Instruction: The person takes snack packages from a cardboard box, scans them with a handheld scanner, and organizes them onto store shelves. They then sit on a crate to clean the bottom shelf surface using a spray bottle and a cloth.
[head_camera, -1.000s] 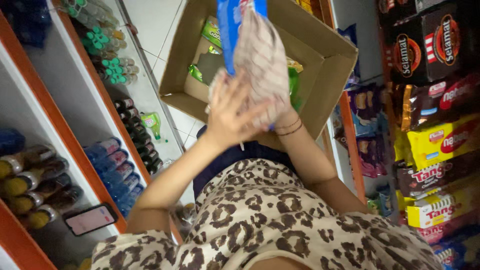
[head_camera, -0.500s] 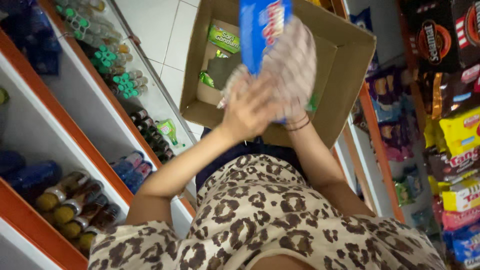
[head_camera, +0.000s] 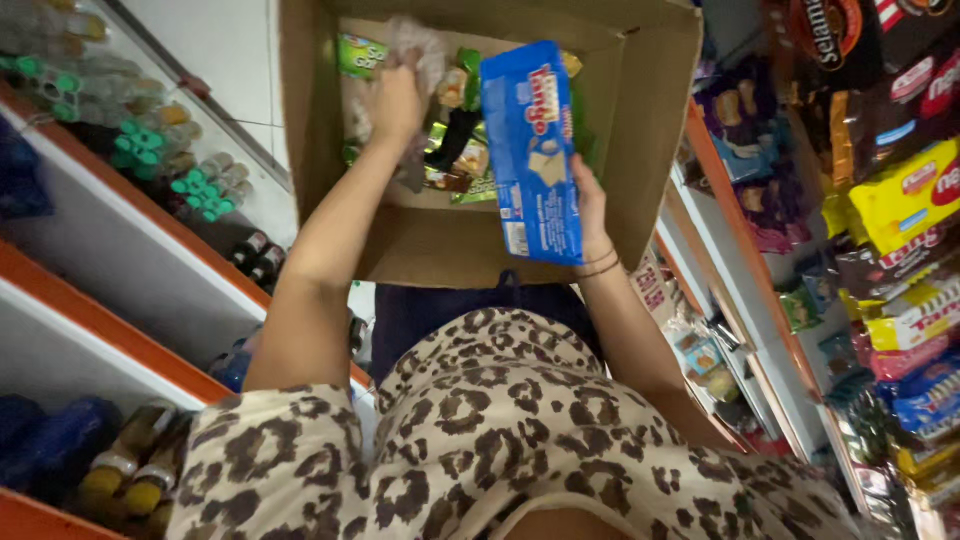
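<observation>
The right hand (head_camera: 592, 205) grips the blue packet (head_camera: 530, 150), long axis running near to far, over the cardboard box (head_camera: 640, 130), while the left hand (head_camera: 397, 100) clutches a crumpled wrapper (head_camera: 418, 45) farther left inside.

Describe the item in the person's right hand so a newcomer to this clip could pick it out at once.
Start at the open cardboard box between the shop shelves. Above its near wall, the right hand holds a flat blue packet upright. It is the only large plain-blue rectangle there; the packets inside the box are smaller, green and yellow.
</observation>
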